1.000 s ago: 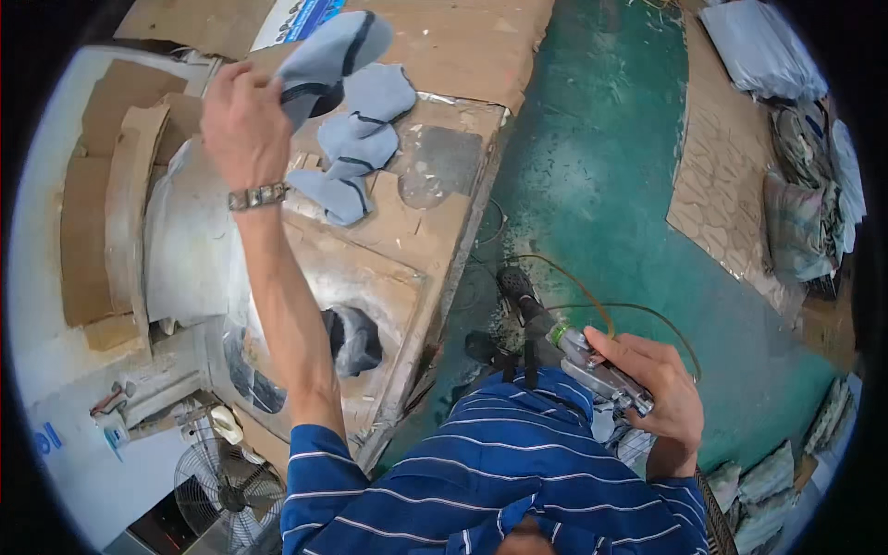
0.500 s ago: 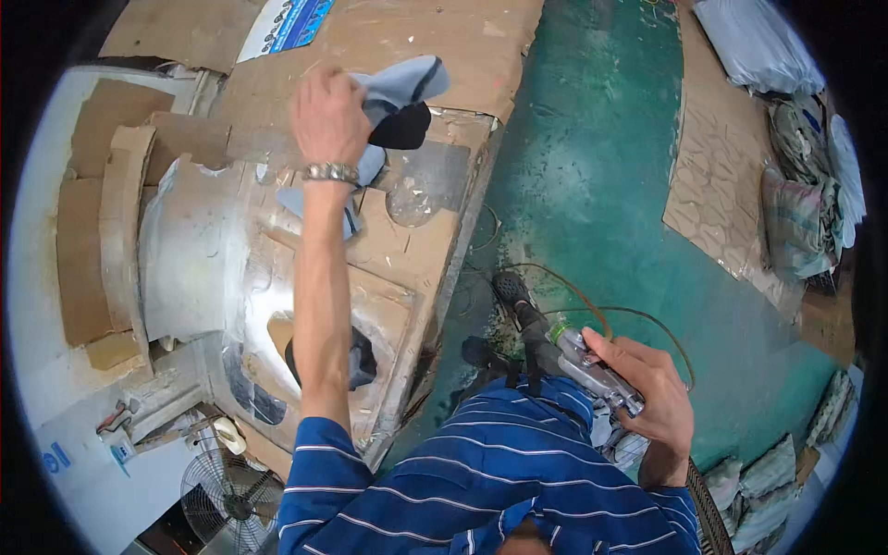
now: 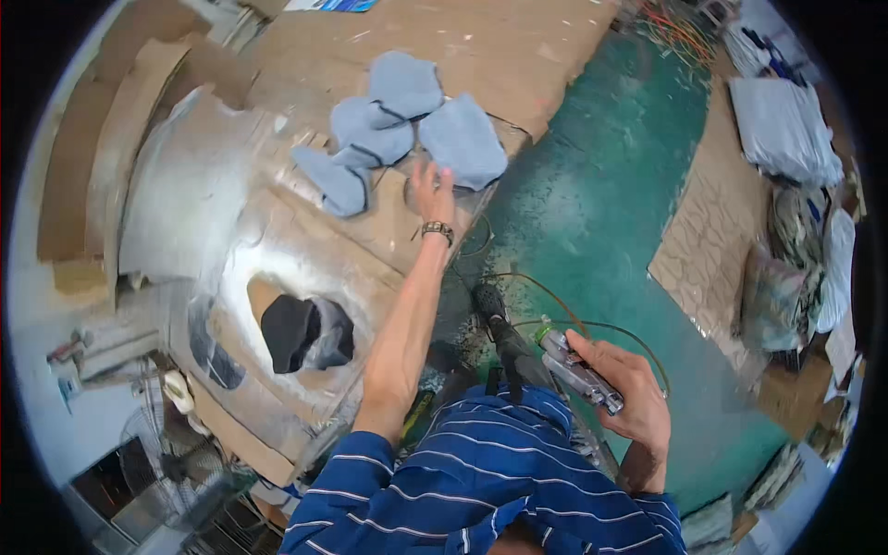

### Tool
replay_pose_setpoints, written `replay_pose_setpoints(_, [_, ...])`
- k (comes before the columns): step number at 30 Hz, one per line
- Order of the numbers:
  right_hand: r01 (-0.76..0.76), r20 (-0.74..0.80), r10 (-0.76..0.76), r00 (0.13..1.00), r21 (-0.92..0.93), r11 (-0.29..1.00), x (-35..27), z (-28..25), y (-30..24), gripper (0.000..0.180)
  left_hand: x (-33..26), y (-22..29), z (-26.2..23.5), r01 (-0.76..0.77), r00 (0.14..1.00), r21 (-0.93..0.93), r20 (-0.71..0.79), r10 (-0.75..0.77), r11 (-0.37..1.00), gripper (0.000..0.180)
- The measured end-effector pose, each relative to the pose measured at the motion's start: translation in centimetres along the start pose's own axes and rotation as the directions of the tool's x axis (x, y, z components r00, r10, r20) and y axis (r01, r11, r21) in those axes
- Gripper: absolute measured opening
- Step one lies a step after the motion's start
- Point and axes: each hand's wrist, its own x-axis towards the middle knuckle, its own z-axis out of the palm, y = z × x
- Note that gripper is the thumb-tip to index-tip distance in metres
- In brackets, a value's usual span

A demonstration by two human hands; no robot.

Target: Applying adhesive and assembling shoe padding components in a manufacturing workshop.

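Overhead view of a person at a cardboard-covered work surface [image 3: 305, 65]. The left hand [image 3: 432, 192], wearing a beaded wristband [image 3: 437, 229], lies open with fingers spread near the surface's right edge, just below a cluster of flat grey-blue fabric pieces [image 3: 398, 134]. A second ago this hand held several such pieces up over the far-left part of the surface; it has since swung rightward, let go, and now grips nothing, its fingertips close to the rightmost piece. The pieces lie overlapping one another toward the far right corner, which suggests that a laying-down step is complete. The right hand [image 3: 622, 393] has not moved: it is closed around a grey metal hand tool [image 3: 578, 370] with a thin cable [image 3: 592, 326] looping over the green floor [image 3: 610, 185]. A curved silvery sheet-metal form [image 3: 194, 194] occupies the surface's left half, and a black-and-grey fabric bundle [image 3: 303, 331] sits in an opening near the near edge. Open cardboard remains between the pieces and the metal form and along the far edge; beyond the right edge the surface drops to the floor, where grey stacks [image 3: 786, 129] lie well apart.
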Motion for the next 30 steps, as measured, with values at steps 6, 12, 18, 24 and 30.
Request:
replay_pose_setpoints(6, [0.186,0.068,-0.184,0.981,-0.033,0.982,0.4,3.0,-1.1,0.07,-8.1,-2.3,-6.2,0.092,0.989,-0.426,0.147,-0.032,0.9,0.034])
replay_pose_setpoints(12, [0.303,0.312,-0.26,0.914,-0.095,0.948,-1.2,7.1,-6.3,0.073,-28.0,-8.1,-20.0,0.391,0.912,-0.431,0.304,-0.276,0.813,0.035])
replay_pose_setpoints(18, [0.481,0.513,-0.358,0.78,-0.127,0.867,-6.2,12.4,-17.0,0.071,-47.9,-6.8,-39.3,0.262,0.798,-0.931,0.062,-0.599,0.253,0.05])
replay_pose_setpoints(24, [0.58,0.644,-0.332,0.689,-0.217,0.785,-13.9,23.4,-25.9,0.07,-61.4,-2.4,-55.7,-0.405,0.901,-0.878,-0.337,-0.273,-0.256,0.108])
replay_pose_setpoints(30, [0.638,0.728,-0.305,0.614,-0.229,0.736,-20.5,35.2,-31.5,0.07,-70.0,-3.4,-65.3,-0.507,0.862,-0.819,-0.478,-0.17,-0.268,0.117])
